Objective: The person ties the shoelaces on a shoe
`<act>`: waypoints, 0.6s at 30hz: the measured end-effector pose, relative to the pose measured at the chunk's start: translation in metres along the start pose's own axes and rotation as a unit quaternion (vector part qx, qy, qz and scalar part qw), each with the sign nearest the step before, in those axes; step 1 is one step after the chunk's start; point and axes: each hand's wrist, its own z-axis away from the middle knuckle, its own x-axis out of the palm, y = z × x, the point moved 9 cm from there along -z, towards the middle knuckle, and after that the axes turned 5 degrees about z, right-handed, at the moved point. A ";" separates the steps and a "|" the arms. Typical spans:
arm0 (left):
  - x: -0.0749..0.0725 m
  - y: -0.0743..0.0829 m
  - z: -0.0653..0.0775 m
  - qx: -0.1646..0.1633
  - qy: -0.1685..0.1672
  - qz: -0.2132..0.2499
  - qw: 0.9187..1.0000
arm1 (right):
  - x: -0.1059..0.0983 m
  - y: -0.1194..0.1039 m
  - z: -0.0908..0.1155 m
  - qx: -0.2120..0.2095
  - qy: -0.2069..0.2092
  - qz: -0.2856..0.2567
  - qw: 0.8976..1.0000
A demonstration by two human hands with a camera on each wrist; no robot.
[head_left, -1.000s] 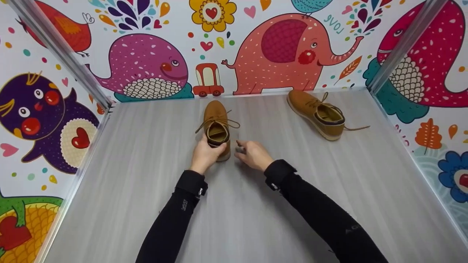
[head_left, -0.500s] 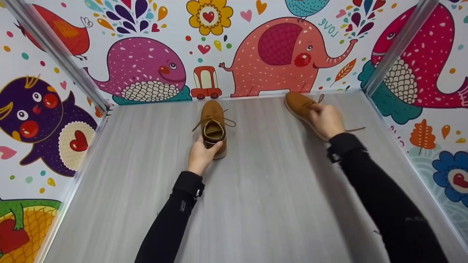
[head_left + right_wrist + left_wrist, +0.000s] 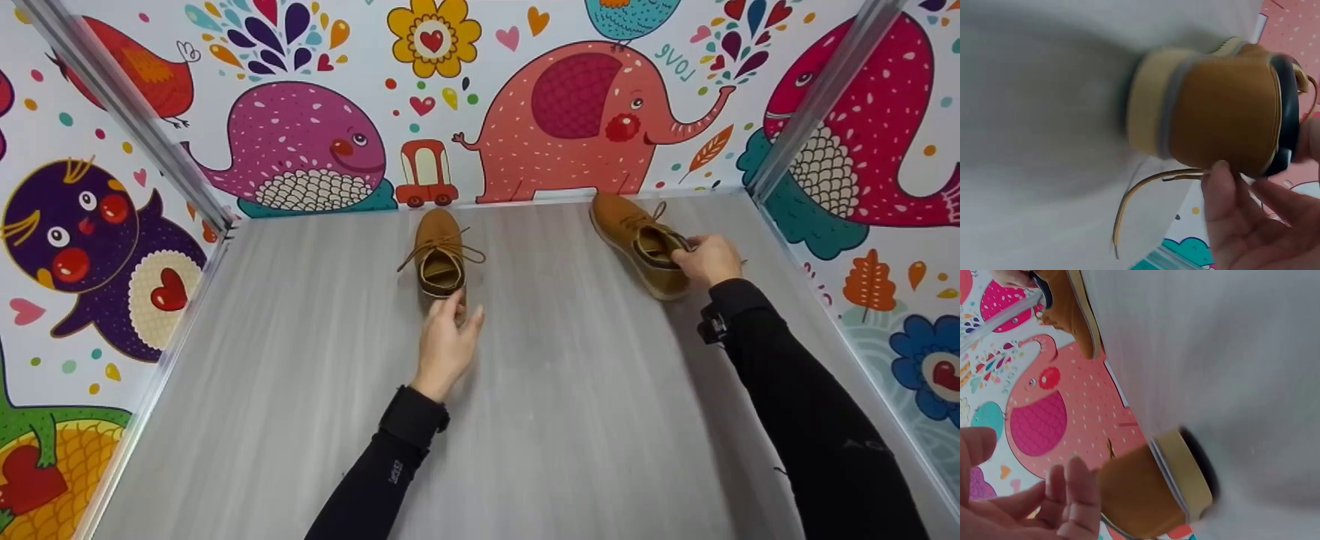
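Left side, a tan shoe [image 3: 435,237] rests on the grey floor [image 3: 300,375], the left hand [image 3: 448,341] just behind its heel, thumb spread from the fingers, contact hard to call; over to the right, the second shoe [image 3: 632,241], and there's the right hand [image 3: 712,259], thumb and fingers pinching its collar
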 end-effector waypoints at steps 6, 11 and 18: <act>0.023 0.011 0.011 0.010 -0.050 0.011 0.999 | 0.015 0.001 0.019 0.032 -0.067 -0.028 0.997; 0.043 0.016 0.019 0.001 -0.093 0.032 0.995 | 0.030 -0.017 0.047 -0.009 -0.075 -0.025 0.997; 0.069 0.025 0.031 -0.006 -0.146 0.054 0.988 | 0.072 -0.046 0.107 -0.057 -0.102 -0.126 0.985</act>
